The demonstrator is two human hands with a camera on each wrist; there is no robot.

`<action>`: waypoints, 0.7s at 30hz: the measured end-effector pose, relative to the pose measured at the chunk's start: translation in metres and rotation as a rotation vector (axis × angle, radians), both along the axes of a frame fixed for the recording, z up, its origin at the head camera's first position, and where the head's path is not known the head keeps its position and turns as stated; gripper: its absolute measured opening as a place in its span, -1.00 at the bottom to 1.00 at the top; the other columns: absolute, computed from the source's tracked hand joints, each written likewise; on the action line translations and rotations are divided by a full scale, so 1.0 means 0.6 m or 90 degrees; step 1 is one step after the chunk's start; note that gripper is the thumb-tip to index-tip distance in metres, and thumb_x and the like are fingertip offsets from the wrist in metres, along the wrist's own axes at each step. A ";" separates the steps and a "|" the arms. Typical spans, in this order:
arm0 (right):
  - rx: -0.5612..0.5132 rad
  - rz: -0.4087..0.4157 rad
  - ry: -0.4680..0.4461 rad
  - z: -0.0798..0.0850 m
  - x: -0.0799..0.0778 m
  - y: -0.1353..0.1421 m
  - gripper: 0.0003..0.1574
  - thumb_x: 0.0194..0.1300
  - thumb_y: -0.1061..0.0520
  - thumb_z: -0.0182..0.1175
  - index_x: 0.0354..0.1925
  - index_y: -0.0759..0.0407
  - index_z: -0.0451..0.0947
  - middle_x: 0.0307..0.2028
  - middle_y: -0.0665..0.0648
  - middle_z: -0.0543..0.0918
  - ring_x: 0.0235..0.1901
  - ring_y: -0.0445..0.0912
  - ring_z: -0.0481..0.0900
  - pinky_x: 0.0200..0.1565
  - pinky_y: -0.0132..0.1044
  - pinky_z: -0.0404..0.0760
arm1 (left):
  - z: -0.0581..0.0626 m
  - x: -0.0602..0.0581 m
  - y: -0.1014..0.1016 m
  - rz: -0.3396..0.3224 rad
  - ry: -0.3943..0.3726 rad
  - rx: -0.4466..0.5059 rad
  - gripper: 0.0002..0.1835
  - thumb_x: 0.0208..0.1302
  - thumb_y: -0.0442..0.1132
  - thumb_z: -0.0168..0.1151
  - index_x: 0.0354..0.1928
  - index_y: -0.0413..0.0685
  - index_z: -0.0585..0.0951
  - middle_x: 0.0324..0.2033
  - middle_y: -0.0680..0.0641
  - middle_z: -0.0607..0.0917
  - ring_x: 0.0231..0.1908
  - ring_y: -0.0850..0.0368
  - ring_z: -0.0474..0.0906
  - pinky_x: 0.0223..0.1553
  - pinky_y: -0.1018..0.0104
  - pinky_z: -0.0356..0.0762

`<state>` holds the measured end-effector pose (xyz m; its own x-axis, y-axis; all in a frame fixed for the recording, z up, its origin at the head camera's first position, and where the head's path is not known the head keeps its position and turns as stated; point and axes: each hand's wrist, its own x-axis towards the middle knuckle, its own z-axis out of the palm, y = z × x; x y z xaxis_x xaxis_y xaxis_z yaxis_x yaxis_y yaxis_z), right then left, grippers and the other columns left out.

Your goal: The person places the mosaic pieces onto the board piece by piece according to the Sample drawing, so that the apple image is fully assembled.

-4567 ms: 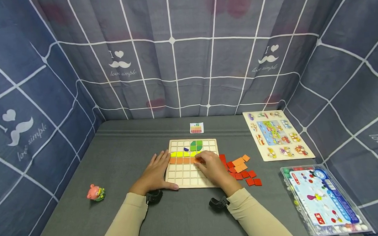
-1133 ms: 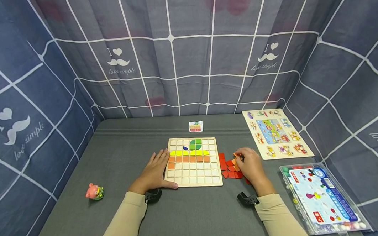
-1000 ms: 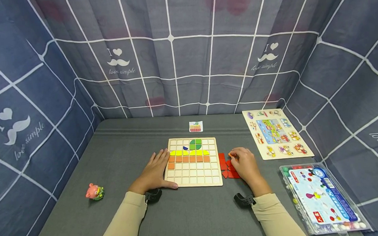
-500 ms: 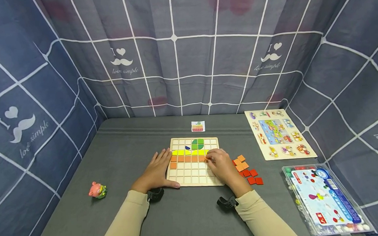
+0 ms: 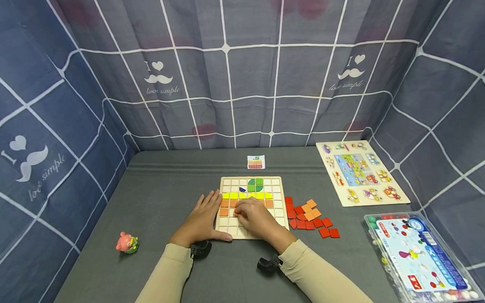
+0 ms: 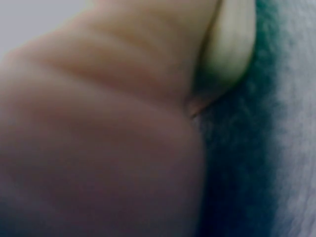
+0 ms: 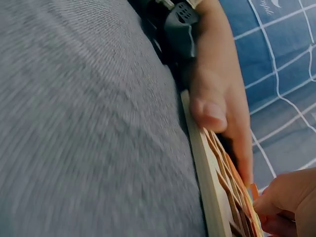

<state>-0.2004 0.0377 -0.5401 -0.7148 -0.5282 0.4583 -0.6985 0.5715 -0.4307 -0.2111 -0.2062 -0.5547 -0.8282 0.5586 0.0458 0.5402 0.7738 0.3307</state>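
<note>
My left hand (image 5: pixel 201 220) lies along the left edge of a wooden grid board (image 5: pixel 276 218), fingers straight and thumb at the front corner. Over the board's left half, my right hand (image 5: pixel 257 218) pinches an orange square tile (image 7: pixel 254 190), which shows at the fingertips in the right wrist view. Set in the grid are a green rounded shape (image 5: pixel 255 184), a small blue piece (image 5: pixel 242 189), a yellow row (image 5: pixel 266 195) and orange tiles (image 5: pixel 224 212), partly covered by the right hand. The left wrist view is a blurred close-up of the left hand (image 6: pixel 98 143).
Loose red tiles (image 5: pixel 290 210) and orange tiles (image 5: pixel 311 204) lie right of the board. Behind it is a small pattern card (image 5: pixel 256 162). A picture puzzle board (image 5: pixel 339 199) and a clear plastic case (image 5: pixel 420 252) sit at right, a pig figurine (image 5: pixel 126 242) at left.
The right hand took an orange tile from the loose pile and carried it left over the board. Since the earliest frame, the upper orange row has grown and a second has begun. Left hand stays put.
</note>
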 end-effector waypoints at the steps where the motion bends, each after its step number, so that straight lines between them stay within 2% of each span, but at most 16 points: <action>1: 0.008 0.001 0.000 0.000 -0.001 -0.004 -0.91 0.32 0.35 0.41 -0.20 0.25 0.80 -0.05 0.13 0.77 0.04 0.01 0.68 0.16 -0.11 0.60 | 0.000 0.000 0.000 -0.001 0.001 -0.001 0.61 -0.15 0.75 0.29 0.66 -0.32 -0.01 0.64 -0.29 -0.06 0.62 -0.19 -0.21 0.55 -0.17 -0.32; 8: 0.060 0.008 0.008 -0.004 -0.008 -0.023 -0.88 0.38 0.35 0.38 -0.21 0.21 0.83 -0.06 0.06 0.79 0.03 -0.02 0.68 0.21 -0.16 0.57 | 0.002 0.001 0.001 -0.003 0.010 -0.004 0.60 -0.13 0.75 0.29 0.66 -0.32 0.00 0.64 -0.28 -0.06 0.62 -0.19 -0.20 0.55 -0.18 -0.31; 14: 0.074 0.000 0.017 -0.008 -0.009 -0.029 -0.89 0.40 0.32 0.39 -0.20 0.19 0.84 -0.06 0.03 0.80 0.02 -0.04 0.69 0.19 -0.18 0.58 | 0.001 0.001 0.000 -0.003 0.009 -0.005 0.60 -0.14 0.76 0.27 0.66 -0.32 0.00 0.64 -0.28 -0.06 0.62 -0.19 -0.20 0.55 -0.17 -0.31; 21: 0.015 0.002 0.037 -0.005 -0.005 -0.018 -0.89 0.33 0.37 0.40 -0.23 0.24 0.83 -0.05 0.11 0.80 0.02 0.01 0.69 0.19 -0.11 0.60 | -0.002 0.000 0.000 -0.004 0.004 -0.004 0.60 -0.13 0.75 0.29 0.66 -0.32 -0.02 0.64 -0.29 -0.07 0.62 -0.19 -0.22 0.55 -0.16 -0.33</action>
